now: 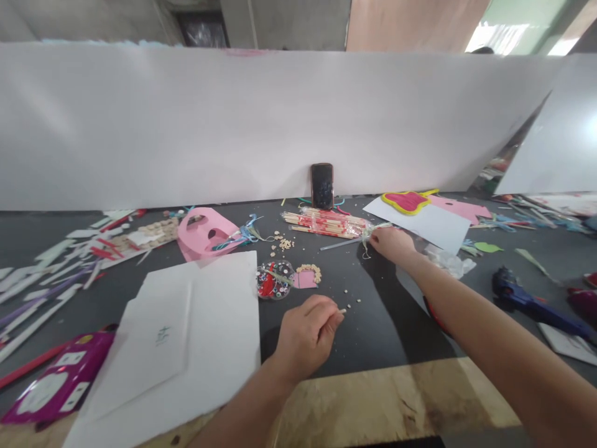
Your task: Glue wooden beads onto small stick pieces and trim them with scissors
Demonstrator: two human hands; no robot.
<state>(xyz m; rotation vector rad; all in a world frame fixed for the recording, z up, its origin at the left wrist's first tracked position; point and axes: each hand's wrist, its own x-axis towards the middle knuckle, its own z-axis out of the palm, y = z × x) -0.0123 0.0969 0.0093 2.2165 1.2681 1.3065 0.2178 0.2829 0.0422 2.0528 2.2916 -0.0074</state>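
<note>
My left hand (308,335) is closed in a pinch above the dark tabletop, with a small pale piece (342,310) showing at its fingertips. A few small white bits (349,305) lie just beyond it. My right hand (392,242) reaches further out, its fingers curled down at a tangle of pale ribbon strands (366,244); what lies between the fingertips is hidden. Left of those fingers lies a thin translucent stick (340,245). Between the hands sit a pink piece edged with beige bits (306,277) and a clear round container of googly eyes (278,287).
White boards (224,311) cover the left front. A phone (322,185) leans on the white partition (233,124), behind packaged wooden sticks (329,223). Further left is a pink foam cutout (200,233). A blue glue gun (536,302) lies far right, past my right forearm.
</note>
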